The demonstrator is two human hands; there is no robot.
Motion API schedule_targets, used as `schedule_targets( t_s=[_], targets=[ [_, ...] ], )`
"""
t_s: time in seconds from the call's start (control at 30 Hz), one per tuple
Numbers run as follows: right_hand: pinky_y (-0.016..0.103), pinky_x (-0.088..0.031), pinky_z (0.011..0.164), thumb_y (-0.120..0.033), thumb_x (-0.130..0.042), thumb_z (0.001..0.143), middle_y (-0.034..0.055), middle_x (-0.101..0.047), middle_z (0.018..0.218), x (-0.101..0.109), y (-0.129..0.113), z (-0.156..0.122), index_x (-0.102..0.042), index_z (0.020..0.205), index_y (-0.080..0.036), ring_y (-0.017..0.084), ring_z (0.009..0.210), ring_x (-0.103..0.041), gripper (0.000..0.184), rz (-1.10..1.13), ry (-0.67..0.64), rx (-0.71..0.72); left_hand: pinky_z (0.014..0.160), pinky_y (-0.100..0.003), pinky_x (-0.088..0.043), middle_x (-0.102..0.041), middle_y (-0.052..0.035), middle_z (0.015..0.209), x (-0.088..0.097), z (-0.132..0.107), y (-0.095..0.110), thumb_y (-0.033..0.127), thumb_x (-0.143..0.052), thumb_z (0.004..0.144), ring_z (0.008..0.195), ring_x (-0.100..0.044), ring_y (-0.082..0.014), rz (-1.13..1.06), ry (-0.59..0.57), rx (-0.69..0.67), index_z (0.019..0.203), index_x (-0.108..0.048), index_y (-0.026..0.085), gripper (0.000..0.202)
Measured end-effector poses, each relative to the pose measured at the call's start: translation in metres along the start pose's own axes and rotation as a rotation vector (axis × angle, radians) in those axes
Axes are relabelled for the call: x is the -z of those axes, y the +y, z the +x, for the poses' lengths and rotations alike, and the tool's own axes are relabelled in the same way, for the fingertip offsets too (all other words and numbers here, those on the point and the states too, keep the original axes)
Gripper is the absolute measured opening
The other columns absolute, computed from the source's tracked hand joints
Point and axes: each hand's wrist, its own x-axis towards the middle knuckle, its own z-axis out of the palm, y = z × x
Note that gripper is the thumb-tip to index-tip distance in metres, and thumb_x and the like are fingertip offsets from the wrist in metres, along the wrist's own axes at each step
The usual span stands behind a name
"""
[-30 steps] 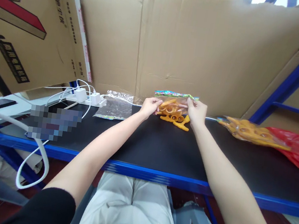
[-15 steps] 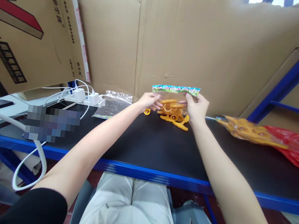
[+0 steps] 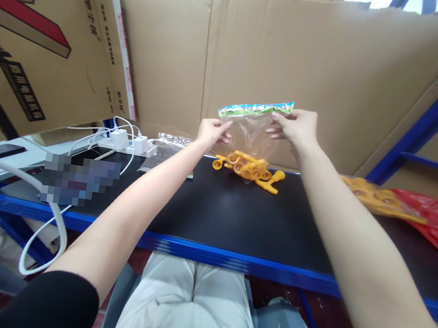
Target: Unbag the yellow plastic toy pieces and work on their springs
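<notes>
Both hands hold up a clear plastic bag (image 3: pixel 253 131) with a colourful printed top strip. My left hand (image 3: pixel 214 132) pinches its left side, and my right hand (image 3: pixel 296 130) grips the upper right, just below the strip. Orange plastic pieces with round cups (image 3: pixel 245 165) sit in the bottom of the bag. Another orange piece (image 3: pixel 271 185) shows under and beside it on the black table (image 3: pixel 231 217). Where the bag's pieces end and those on the table begin is hard to tell.
A flat clear bag (image 3: pixel 164 151) lies left of my left forearm. White chargers (image 3: pixel 139 145) with cables stand farther left. At right lie a bag of orange pieces (image 3: pixel 377 197) and a red plastic bag (image 3: pixel 435 221). Cardboard (image 3: pixel 300 50) walls the back; a blue rail (image 3: pixel 238 259) edges the front.
Both hands have risen with the bag, the right one higher, so its strip now tilts up to the right. The orange pieces hang lower in the stretched bag.
</notes>
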Motion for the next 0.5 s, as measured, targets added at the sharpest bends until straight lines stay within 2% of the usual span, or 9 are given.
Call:
schedule_targets(
  t_s=[0.1,0.13,0.27,0.37,0.5],
  targets=[
    [0.028,-0.057,0.061,-0.011,-0.063,0.079,0.0038,-0.064,0.073,-0.006,-0.015,0.003,-0.062,0.082,-0.011,0.018,0.073,-0.069,0.003,-0.010,-0.023,0.084,0.052,-0.016,-0.045,-0.071,-0.0059,0.077,0.010,-0.004,0.013,0.044,-0.066,0.081,0.058,-0.067,-0.0107,-0.069,0.029,-0.102,0.093,-0.062,0.013,0.034],
    [0.029,-0.057,0.063,-0.014,-0.059,0.082,0.0041,-0.066,0.076,-0.008,-0.021,0.001,-0.064,0.082,-0.012,0.018,0.078,-0.069,0.005,-0.023,-0.033,0.124,0.054,-0.016,-0.046,-0.071,-0.0061,0.083,0.015,-0.008,0.018,0.044,-0.063,0.082,0.063,-0.068,-0.0114,-0.098,0.042,-0.132,0.098,-0.062,0.013,0.035],
    [0.033,-0.054,0.074,-0.026,-0.042,0.091,0.0035,-0.069,0.090,-0.013,-0.037,-0.019,-0.068,0.081,-0.015,0.021,0.096,-0.067,0.030,-0.047,-0.025,0.291,0.062,-0.019,-0.049,-0.070,-0.0057,0.098,0.034,-0.024,0.029,0.044,-0.039,0.093,0.085,-0.070,-0.0153,-0.249,0.010,-0.210,0.105,-0.064,0.014,0.041],
    [0.034,-0.053,0.076,-0.030,-0.040,0.092,0.0045,-0.069,0.095,-0.018,-0.031,-0.045,-0.070,0.083,-0.017,0.022,0.100,-0.065,0.034,-0.033,-0.006,0.308,0.065,-0.022,-0.051,-0.070,-0.0075,0.100,0.045,-0.029,0.018,0.047,-0.035,0.093,0.089,-0.068,-0.0168,-0.348,0.013,-0.184,0.104,-0.064,0.013,0.046],
    [0.034,-0.054,0.076,-0.035,-0.046,0.089,0.0041,-0.068,0.073,-0.024,0.006,-0.075,-0.070,0.077,-0.018,0.017,0.081,-0.068,0.032,-0.028,-0.024,0.238,0.063,-0.024,-0.049,-0.071,-0.0073,0.089,0.048,-0.024,-0.021,0.043,-0.060,0.082,0.073,-0.066,-0.0139,-0.368,0.039,-0.016,0.102,-0.062,0.016,0.033]
  ],
)
